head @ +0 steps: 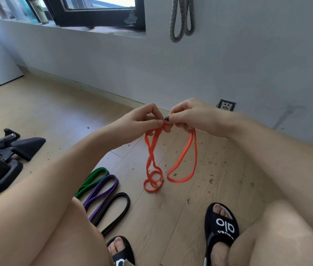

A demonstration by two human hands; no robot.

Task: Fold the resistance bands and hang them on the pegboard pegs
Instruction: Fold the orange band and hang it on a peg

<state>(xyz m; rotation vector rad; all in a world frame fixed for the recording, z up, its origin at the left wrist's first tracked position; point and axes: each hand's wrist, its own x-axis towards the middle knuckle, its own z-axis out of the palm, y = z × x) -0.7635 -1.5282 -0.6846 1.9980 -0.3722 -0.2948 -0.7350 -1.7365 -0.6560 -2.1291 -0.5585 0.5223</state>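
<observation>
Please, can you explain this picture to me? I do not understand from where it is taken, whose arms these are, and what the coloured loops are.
There is no machine here. A person wears a camera on the head, so you look down along their own arms and knees to the wooden floor.

The left hand and the right hand meet in the middle, and their fingers pinch the top of an orange band. It hangs twisted, its lower loops touching the floor.

Beside the left knee lie three more bands: a green band, a purple band and a black band. A grey band already hangs on the wall; its peg is out of view.
</observation>
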